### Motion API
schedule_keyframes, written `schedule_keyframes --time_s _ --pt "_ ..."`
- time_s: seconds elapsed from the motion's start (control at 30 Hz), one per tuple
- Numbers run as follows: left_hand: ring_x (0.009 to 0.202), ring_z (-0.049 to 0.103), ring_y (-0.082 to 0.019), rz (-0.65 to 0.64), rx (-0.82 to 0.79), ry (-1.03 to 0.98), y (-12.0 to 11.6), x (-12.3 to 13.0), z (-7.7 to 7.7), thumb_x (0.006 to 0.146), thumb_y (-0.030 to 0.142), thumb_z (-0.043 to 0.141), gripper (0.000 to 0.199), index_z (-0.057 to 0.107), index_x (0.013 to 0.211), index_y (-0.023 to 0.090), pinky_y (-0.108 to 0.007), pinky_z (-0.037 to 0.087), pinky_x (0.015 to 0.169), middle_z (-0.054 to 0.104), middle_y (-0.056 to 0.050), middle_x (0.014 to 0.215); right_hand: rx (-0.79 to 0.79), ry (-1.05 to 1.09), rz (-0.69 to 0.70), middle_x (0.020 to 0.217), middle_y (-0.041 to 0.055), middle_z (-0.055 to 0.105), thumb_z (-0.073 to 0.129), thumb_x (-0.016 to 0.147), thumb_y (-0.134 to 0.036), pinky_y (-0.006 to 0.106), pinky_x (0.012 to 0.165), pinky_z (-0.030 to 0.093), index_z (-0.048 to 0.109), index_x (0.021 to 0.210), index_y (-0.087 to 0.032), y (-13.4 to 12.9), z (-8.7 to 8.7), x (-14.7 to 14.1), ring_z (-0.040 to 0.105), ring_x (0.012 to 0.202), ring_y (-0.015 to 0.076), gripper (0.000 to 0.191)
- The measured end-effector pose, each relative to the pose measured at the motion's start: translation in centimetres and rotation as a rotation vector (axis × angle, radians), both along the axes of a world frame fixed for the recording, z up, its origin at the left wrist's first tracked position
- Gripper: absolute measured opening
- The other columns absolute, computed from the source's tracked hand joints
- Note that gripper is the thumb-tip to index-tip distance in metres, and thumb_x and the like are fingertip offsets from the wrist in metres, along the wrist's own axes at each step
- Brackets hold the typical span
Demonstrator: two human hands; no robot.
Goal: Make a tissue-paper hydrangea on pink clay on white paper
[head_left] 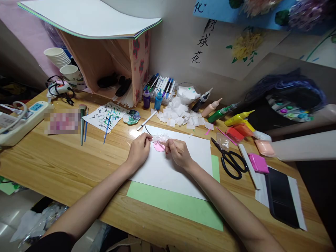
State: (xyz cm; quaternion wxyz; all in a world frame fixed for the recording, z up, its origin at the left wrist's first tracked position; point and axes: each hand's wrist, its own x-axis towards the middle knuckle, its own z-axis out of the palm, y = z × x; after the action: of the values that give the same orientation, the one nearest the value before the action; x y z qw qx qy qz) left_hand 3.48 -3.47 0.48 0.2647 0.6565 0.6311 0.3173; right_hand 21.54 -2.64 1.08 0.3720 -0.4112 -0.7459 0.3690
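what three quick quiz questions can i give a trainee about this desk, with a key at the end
1. True or false: the right hand holds the scissors.
2. Which colour of sheet sticks out from under the white sheet? a) blue b) green c) yellow
3. Fill in the colour: between the fingers of the left hand and those of the right hand is a ___ piece.

Key
1. False; the scissors lie on the table.
2. b; the green sheet shows along the near edge and at the right.
3. Pink.
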Motion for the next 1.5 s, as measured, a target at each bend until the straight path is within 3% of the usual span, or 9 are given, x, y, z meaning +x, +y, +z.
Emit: schedule_keyframes --time_s 0.1,0.27,0.4,0.6,0.77,0.9,1.23,1.37,1.5 --pt "0.084 0.063 -0.019 0.001 0.006 0.0 0.0 0.0 0.0 0.086 0.014 0.039 0.02 0.058 0.089 0.019 -0.031 0.046 0.076 0.068 -0.005 0.088 -0.028 0.01 -0.032 0.049 0.0005 0.049 0.025 0.096 -0.051 0.028 0.059 0.039 0.043 0.05 -0.021 0.3 0.3 -0.7 0.046 0.049 0.0127 0.057" --pt "0.083 0.063 -0.018 -0.004 0.02 0.002 -0.1 0.0 -0.2 0.086 0.015 0.039 0.02 0.058 0.089 0.019 -0.031 0.046 0.076 0.068 -0.005 0.088 -0.322 0.179 -0.221 0.037 -0.0016 0.047 0.029 0.092 -0.058 0.025 0.052 0.04 0.04 0.047 -0.021 2.1 1.0 -2.2 0.05 0.041 0.0119 0.06" --pt "0.079 0.063 -0.018 -0.033 -0.05 -0.006 0.8 -0.5 0.6 0.087 0.019 0.042 0.018 0.059 0.088 0.019 -0.03 0.046 0.071 0.069 -0.004 0.085 -0.432 0.277 -0.191 0.034 -0.0017 0.047 0.034 0.09 -0.061 0.024 0.043 0.035 0.043 0.046 -0.02 3.0 1.6 -1.8 0.045 0.034 0.0101 0.061" --pt "0.082 0.058 -0.019 -0.158 0.176 0.194 7.0 0.1 2.7 0.087 0.024 0.048 0.016 0.061 0.095 0.019 -0.031 0.043 0.075 0.064 -0.004 0.087 -0.31 0.463 -0.303 0.038 -0.0018 0.047 0.032 0.092 -0.057 0.026 0.043 0.031 0.048 0.048 -0.02 0.6 0.0 1.5 0.041 0.037 0.0101 0.059" --pt "0.097 0.052 -0.026 -0.313 0.197 0.38 12.5 2.0 1.7 0.08 0.024 0.06 0.014 0.066 0.093 0.022 -0.034 0.043 0.08 0.057 -0.008 0.095 -0.326 0.566 -0.449 0.038 -0.0007 0.047 0.029 0.091 -0.06 0.026 0.042 0.028 0.047 0.048 -0.021 -0.1 -1.7 2.7 0.037 0.037 0.0106 0.06" --pt "0.093 0.052 -0.024 -0.329 0.221 0.357 13.7 2.3 1.0 0.08 0.022 0.06 0.006 0.066 0.079 0.022 -0.032 0.043 0.078 0.056 -0.007 0.091 -0.301 0.609 -0.519 0.036 -0.0012 0.045 0.028 0.091 -0.061 0.026 0.042 0.028 0.045 0.048 -0.021 0.6 -1.8 2.8 0.036 0.036 0.0099 0.061" --pt "0.075 0.06 -0.017 -0.135 0.1 -0.11 10.1 0.4 4.8 0.081 0.037 0.059 0.024 0.07 0.085 0.016 -0.026 0.043 0.068 0.071 -0.004 0.085 -0.301 0.612 -0.486 0.038 -0.0017 0.045 0.03 0.092 -0.056 0.025 0.042 0.027 0.047 0.048 -0.02 0.3 -1.8 2.9 0.037 0.037 0.009 0.059" --pt "0.074 0.062 -0.017 -0.239 -0.081 -0.224 5.6 -0.2 5.6 0.079 0.037 0.062 0.021 0.071 0.081 0.018 -0.025 0.042 0.062 0.073 -0.003 0.082 -0.243 0.584 -0.465 0.039 -0.0012 0.044 0.029 0.093 -0.053 0.027 0.045 0.028 0.047 0.047 -0.02 -0.1 -2.2 2.9 0.038 0.04 0.0101 0.059" --pt "0.073 0.061 -0.015 -0.337 -0.139 -0.096 1.2 0.0 4.2 0.081 0.031 0.062 0.014 0.072 0.081 0.021 -0.026 0.041 0.063 0.072 -0.001 0.082 -0.127 0.54 -0.405 0.041 -0.0005 0.044 0.028 0.095 -0.048 0.028 0.046 0.028 0.048 0.047 -0.021 -0.8 -2.6 2.9 0.036 0.043 0.0115 0.058"
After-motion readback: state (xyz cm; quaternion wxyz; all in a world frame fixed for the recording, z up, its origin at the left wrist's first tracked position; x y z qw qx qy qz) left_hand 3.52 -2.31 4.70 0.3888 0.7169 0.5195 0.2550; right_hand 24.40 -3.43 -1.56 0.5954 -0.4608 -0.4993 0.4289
